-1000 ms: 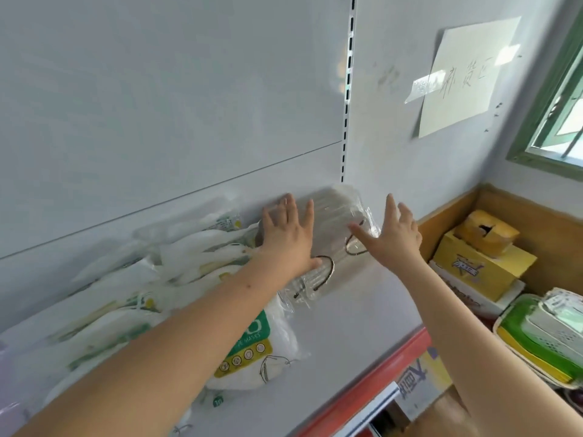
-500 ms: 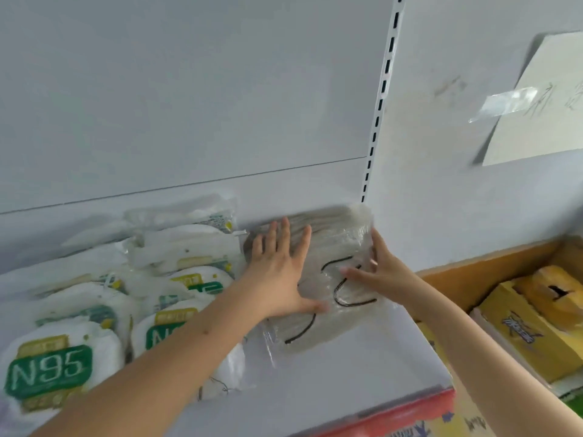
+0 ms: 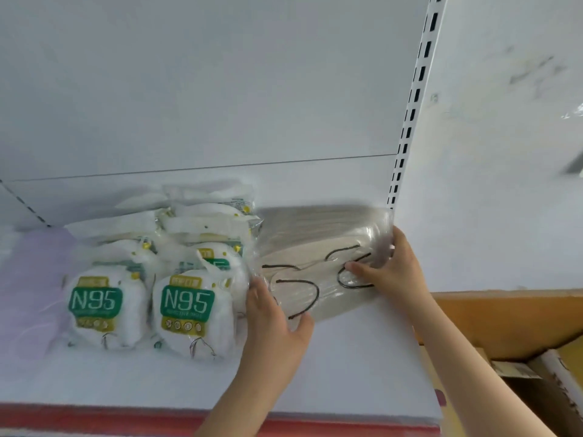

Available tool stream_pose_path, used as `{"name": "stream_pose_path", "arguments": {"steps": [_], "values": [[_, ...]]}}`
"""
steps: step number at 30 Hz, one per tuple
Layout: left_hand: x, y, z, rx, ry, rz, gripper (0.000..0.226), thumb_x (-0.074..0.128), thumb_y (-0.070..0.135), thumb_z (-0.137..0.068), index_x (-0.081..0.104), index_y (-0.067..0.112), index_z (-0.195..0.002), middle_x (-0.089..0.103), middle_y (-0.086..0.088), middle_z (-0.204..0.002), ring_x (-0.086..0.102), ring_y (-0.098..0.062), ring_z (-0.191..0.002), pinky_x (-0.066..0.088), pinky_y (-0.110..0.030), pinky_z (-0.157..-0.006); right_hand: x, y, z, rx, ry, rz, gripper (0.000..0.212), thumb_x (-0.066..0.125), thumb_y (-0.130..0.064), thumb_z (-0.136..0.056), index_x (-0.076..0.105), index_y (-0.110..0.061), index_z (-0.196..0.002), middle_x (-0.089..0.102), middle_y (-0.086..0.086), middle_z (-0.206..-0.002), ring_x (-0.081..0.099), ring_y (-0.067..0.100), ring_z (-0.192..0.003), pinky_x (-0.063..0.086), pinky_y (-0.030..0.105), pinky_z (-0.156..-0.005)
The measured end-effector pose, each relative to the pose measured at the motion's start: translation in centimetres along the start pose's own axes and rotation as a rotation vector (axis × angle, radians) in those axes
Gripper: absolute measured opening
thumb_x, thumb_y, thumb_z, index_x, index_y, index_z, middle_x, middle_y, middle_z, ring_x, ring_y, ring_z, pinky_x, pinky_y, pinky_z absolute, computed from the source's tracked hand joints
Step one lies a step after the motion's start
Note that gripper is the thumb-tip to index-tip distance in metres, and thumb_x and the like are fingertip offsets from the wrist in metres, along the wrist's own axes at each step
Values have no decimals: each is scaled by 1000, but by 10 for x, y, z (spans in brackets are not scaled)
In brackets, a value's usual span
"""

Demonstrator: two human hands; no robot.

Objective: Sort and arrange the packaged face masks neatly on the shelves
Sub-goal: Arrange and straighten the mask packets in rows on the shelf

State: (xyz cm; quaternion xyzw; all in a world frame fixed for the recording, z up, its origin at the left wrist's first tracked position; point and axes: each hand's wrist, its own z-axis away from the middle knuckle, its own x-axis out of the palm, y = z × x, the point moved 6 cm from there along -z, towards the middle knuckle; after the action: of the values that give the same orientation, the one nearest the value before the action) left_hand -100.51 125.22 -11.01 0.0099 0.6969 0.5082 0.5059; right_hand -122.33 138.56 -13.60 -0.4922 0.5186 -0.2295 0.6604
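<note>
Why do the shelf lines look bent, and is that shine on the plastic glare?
Head view: the wide-angle lens bows the slotted white shelf upright; the soft daylight is even; pale glare sits on the clear plastic pack of beige masks near the right hand; the left hand and the white N95 mask packs look slightly soft.

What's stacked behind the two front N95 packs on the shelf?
Behind the front N95 packs more white mask packs are piled back to the shelf's rear panel. How many there are cannot be told, since the front ones cover them.
</note>
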Motion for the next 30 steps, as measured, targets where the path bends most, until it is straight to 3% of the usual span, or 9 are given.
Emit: {"name": "stream_pose_path", "arguments": {"steps": [4,7,10,15,17,20,24,26,30], "values": [[5,-1,-27,-64,28,73,87,63,14,-94,7,-1,-159,16,-15,-165,18,-25,-153,16,-23,-119,2,0,-3,16,-87,7,94,84,-67,-47,55,-10,-116,54,-1,-114,54,21,-113,49,41,-96],[9,5,-31,-30,11,73,86,60,13,-94,6,0,-159,14,-14,-167,13,-23,-155,13,-26,-122,-3,-12,-2,-57,-209,-232,65,92,-35,-66,60,-20,-121,56,-3,-125,60,14,-115,52,30,-92],[14,4,-29,10,30,100,86,63,12,-91,10,0,-159,20,-17,-164,18,-27,-153,19,-34,-125,-3,-19,7,-88,-305,-457,72,91,-20,-67,51,-23,-128,72,2,-115,70,20,-108,55,37,-89],[20,0,-29,70,38,43,88,66,23,-92,12,1,-159,19,-18,-165,16,-28,-154,21,-38,-125,4,-32,9,-111,-481,-457,83,90,-27,-66,46,-25,-137,70,3,-122,66,22,-116,51,41,-97],[24,1,-29,100,17,17,88,65,27,-93,13,3,-159,17,-14,-167,15,-25,-156,21,-35,-125,1,-44,7,-154,-465,-446,64,87,-16,-73,57,-17,-129,73,8,-116,69,27,-110,54,44,-94],[20,-2,-31,116,70,87,80,72,27,-88,30,6,-151,44,-10,-147,43,-26,-139,38,-27,-113,-9,-48,9,-189,-337,-409,50,85,-5,-75,63,-18,-118,76,3,-106,72,21,-101,59,31,-84],[9,-1,-40,121,95,225,127,88,36,-74,0,3,-159,14,-7,-166,13,-18,-155,10,-7,-114,-23,-24,24,-172,-305,-504,44,83,-9,-75,66,-9,-115,76,5,-105,72,22,-102,57,26,-80],[7,2,-49,162,-36,307,144,92,41,-66,-16,17,-159,2,4,-168,5,-8,-156,8,-9,-117,-29,-12,33,-156,-309,-565,41,80,-9,-74,67,-7,-113,77,3,-101,72,20,-101,56,22,-77],[-8,11,-60,263,-236,428,142,95,42,-57,-1,31,-161,39,12,-158,38,-1,-144,34,-28,-119,-39,-22,40,-223,-361,-505,42,69,-9,-75,65,-6,-117,77,1,-106,71,13,-104,53,17,-81]]}}
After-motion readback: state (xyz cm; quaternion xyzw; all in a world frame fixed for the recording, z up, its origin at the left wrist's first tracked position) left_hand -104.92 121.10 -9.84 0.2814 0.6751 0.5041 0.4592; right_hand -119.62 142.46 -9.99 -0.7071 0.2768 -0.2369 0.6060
